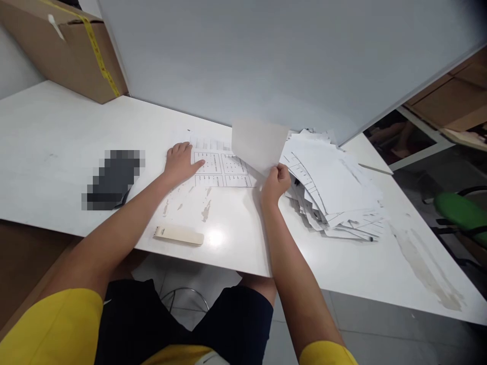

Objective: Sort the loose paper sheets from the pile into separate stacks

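My left hand [181, 162] lies flat with fingers spread on the left edge of a printed sheet [224, 170] with a grid of boxes, flat on the white table [57, 152]. My right hand [276, 183] pinches the lower corner of a white sheet of paper [258, 143] and holds it raised above the printed sheet, its blank side towards me. Just right of that hand lies a loose, untidy pile of printed papers [335, 187].
A small cream-coloured flat bar [178, 234] lies near the table's front edge. A dark blurred object [114, 178] sits at the left. A cardboard box [68, 45] stands at the back left against a grey partition [266, 56]. A green chair [462, 213] is at the right.
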Demonstrator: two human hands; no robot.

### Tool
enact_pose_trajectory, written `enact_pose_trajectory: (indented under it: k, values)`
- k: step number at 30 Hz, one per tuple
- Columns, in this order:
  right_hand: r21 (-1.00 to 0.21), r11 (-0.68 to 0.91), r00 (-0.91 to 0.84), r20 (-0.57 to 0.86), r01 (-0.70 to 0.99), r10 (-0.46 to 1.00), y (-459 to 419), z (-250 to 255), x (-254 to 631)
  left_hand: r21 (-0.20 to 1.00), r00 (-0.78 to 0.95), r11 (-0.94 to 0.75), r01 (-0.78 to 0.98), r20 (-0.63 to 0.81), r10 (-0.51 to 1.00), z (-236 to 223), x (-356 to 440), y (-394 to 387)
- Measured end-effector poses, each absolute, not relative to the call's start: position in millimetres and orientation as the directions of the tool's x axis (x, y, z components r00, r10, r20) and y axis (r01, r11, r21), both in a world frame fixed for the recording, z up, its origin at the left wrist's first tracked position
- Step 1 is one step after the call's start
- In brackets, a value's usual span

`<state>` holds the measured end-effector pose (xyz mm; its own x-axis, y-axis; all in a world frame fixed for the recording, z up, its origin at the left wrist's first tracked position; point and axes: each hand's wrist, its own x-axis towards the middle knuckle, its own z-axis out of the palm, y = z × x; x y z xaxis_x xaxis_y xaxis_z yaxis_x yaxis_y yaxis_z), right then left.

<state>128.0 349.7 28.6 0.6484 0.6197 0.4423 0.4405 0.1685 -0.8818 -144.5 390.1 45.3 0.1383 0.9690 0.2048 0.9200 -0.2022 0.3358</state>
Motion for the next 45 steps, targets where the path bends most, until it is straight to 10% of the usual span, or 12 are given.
enact_pose_trajectory:
  k: [18, 39, 45]
  values:
    - [-0.859, 0.251, 0.584, 0.492, 0.445, 0.646, 342, 32, 112, 0.197, 0.257, -0.289, 0.937, 0.171, 0.951, 49, -144, 388]
    - [-0.499, 0.483, -0.295, 0.409, 0.720, 0.863, 329, 36, 91, 0.292, 0.286, -0.360, 0.886, 0.268, 0.920, 55, -140, 375]
    - [-0.478, 0.340, -0.286, 0.183, 0.810, 0.941, 334, 29, 89, 0.281, 0.337, -0.397, 0.874, 0.237, 0.911, 56, -139, 376]
